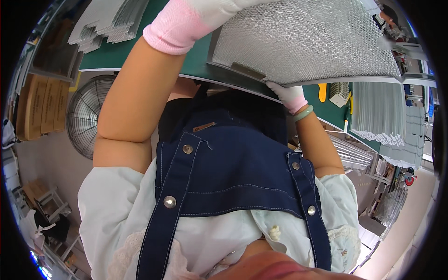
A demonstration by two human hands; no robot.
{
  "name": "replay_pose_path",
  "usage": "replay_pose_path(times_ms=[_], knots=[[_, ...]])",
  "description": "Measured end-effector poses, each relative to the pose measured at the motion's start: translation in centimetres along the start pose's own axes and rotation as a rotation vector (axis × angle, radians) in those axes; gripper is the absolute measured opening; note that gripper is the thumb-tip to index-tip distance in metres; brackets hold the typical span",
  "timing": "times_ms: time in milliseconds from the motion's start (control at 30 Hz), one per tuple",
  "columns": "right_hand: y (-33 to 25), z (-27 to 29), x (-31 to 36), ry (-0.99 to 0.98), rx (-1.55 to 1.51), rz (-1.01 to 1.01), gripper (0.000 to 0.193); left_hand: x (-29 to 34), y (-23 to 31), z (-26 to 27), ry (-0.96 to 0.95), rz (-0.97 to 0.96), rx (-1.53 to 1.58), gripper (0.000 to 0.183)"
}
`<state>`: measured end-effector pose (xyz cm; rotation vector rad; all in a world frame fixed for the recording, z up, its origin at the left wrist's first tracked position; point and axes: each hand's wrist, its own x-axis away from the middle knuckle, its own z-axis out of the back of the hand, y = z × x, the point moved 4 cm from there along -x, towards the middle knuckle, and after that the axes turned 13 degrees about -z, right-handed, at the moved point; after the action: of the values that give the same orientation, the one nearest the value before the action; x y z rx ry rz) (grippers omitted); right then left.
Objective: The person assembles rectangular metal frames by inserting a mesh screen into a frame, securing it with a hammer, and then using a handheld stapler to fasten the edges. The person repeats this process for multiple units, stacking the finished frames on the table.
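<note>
A navy apron (242, 172) covers the wearer's front, over a pale shirt (109, 205) whose sleeves stop around the elbows. From the left sleeve the bare left arm (140, 88) folds sharply at the elbow, its forearm rising and slanting inward to a pink knit cuff. The right arm (322, 142) reaches forward more shortly, angled inward, with a pale green bangle (304, 113) at the wrist, just behind its own pink cuff. Both hands wear white gloves and are well apart. The right hand (283, 94) is at the near edge of a silver mesh panel (303, 44), a fingertip pointing left along the frame; the rest of its fingers are hidden, so whether it clamps the frame I cannot tell. The left hand (219, 9) extends rightward at the panel's far left corner, cut off by the upper border, and its grip cannot be told either. The panel spans the upper middle of the view, over the front of a green surface (198, 58). Right of the right hand, a yellow tool (322, 92), a pale ribbed block (339, 94) and a stack of pale strips (380, 109) rest on that surface. More strips (112, 21) lie at its far left. Beyond the left arm stand a caged fan (86, 114) and cardboard boxes (44, 105).
</note>
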<state>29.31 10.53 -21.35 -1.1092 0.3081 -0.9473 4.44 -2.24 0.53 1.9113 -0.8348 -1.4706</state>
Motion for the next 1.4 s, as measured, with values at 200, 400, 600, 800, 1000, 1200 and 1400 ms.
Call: replay_pose_path(times_ms=[200, 400, 600, 800, 1000, 1200, 1400], knots=[[0.3, 0.4, -0.5, -0.032, 0.043, 0.002, 0.037, -0.9, -0.5, 0.2, -0.06, -0.021, -0.028, 0.028], [-1.4, 1.6, 0.6, -0.042, 0.224, 0.085, 0.038, -0.8, -0.9, 0.5, -0.03, -0.034, 0.007, 0.029], [-1.3, 1.4, 1.4, 0.06, 0.244, 0.019, 0.033, -0.7, -0.5, 0.4, -0.027, -0.051, 0.013, 0.028], [-1.6, 1.6, 0.7, -0.035, 0.268, -0.022, 0.037, -0.5, -0.8, 0.5, -0.017, 0.004, 0.023, 0.028], [-1.0, 1.1, 1.2, -0.131, 0.363, -0.002, 0.037, 3.2, 1.7, -0.2, -0.105, -0.004, -0.551, 0.025], [-1.0, 0.9, -0.4, -0.13, 0.623, 0.441, 0.02, 9.9, 0.8, -1.3, -0.545, -0.496, -0.196, 0.023], [-2.0, 0.2, 1.2, -0.015, 0.59, 0.483, 0.024, 13.3, 3.2, -3.3, -0.65, -0.498, -0.229, 0.024]])
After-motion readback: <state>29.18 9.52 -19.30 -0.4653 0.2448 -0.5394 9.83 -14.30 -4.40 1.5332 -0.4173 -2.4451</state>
